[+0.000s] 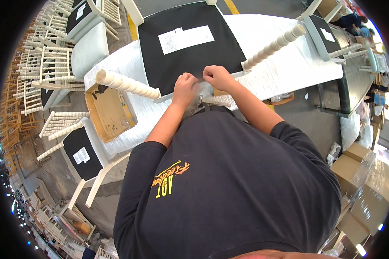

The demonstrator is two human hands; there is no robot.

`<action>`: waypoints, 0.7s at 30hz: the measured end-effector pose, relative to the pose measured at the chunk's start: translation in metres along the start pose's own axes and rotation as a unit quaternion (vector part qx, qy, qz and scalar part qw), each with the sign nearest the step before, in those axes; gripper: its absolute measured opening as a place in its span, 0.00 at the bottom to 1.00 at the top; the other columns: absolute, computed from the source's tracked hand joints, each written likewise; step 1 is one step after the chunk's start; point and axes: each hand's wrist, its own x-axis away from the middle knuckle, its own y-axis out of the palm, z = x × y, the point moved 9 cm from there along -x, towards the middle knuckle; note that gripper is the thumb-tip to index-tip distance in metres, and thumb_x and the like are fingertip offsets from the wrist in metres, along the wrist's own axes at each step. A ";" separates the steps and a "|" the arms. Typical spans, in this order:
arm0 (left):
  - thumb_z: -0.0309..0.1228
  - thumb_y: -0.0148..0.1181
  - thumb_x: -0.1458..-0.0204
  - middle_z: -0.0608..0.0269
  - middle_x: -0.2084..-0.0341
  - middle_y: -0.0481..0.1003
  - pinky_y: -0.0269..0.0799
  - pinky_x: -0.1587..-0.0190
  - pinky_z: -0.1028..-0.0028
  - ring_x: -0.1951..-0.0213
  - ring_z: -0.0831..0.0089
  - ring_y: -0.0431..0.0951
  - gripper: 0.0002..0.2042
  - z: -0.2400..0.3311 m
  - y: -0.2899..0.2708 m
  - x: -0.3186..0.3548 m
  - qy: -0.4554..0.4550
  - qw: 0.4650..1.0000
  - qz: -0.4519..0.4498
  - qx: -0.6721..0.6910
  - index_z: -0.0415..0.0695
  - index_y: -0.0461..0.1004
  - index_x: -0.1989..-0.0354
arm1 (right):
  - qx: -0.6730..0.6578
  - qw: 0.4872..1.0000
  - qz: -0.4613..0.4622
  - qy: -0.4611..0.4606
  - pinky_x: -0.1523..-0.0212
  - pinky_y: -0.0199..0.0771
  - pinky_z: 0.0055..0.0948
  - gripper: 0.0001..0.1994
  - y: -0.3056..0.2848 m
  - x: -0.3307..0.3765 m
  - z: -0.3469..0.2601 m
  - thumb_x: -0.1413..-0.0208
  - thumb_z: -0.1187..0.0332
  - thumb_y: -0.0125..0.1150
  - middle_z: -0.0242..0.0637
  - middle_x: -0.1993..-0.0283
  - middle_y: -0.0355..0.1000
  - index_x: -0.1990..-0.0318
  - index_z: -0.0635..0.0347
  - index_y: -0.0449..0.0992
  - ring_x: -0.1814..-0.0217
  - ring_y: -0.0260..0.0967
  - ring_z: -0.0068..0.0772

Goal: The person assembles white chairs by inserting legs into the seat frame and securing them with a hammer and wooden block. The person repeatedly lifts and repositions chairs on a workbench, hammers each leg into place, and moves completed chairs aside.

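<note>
An upturned chair (188,69) lies before me on a table wrapped in white plastic, its black underside showing a white paper label (186,39). Two cream turned legs stick up from its near corners, a left leg (127,85) and a right leg (274,46). My left hand (186,90) is closed at the near edge of the seat, fingers curled. Close beside it, my right hand (219,78) is closed too, thumb and fingers pinched together over the same edge. Something hazy and translucent shows between the hands; what the fingers hold is too small to make out.
An open cardboard box (109,114) with small dark parts sits at the table's left. More upturned chairs stand around: one chair (84,151) at lower left, another chair (324,36) at far right. Stacked chairs fill the left; cardboard cartons (363,172) stand at right.
</note>
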 end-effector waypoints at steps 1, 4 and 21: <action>0.24 0.68 0.52 0.56 0.63 0.76 0.75 0.52 0.58 0.58 0.53 0.77 0.06 0.001 -0.001 0.000 0.005 1.000 0.005 0.003 0.40 0.80 0.66 | 0.004 1.000 -0.006 -0.006 0.60 0.77 0.40 0.07 0.004 -0.002 -0.001 0.46 0.69 0.63 0.47 0.66 0.79 0.65 0.63 0.81 0.63 0.78 0.47; 0.23 0.67 0.52 0.56 0.63 0.76 0.75 0.52 0.57 0.58 0.52 0.78 0.06 -0.003 -0.002 0.002 -0.005 1.000 0.008 0.012 0.40 0.81 0.64 | 0.024 0.999 -0.026 -0.027 0.58 0.77 0.42 0.07 0.012 -0.007 -0.008 0.46 0.69 0.62 0.47 0.66 0.79 0.65 0.63 0.80 0.61 0.78 0.50; 0.20 0.66 0.48 0.57 0.58 0.81 0.79 0.60 0.68 0.62 0.63 0.83 0.05 -0.036 -0.011 0.010 -0.073 0.993 0.036 0.090 0.38 0.83 0.64 | 0.188 0.973 -0.100 -0.089 0.51 0.77 0.49 0.06 0.041 -0.019 -0.019 0.42 0.69 0.57 0.47 0.61 0.79 0.65 0.60 0.79 0.53 0.77 0.54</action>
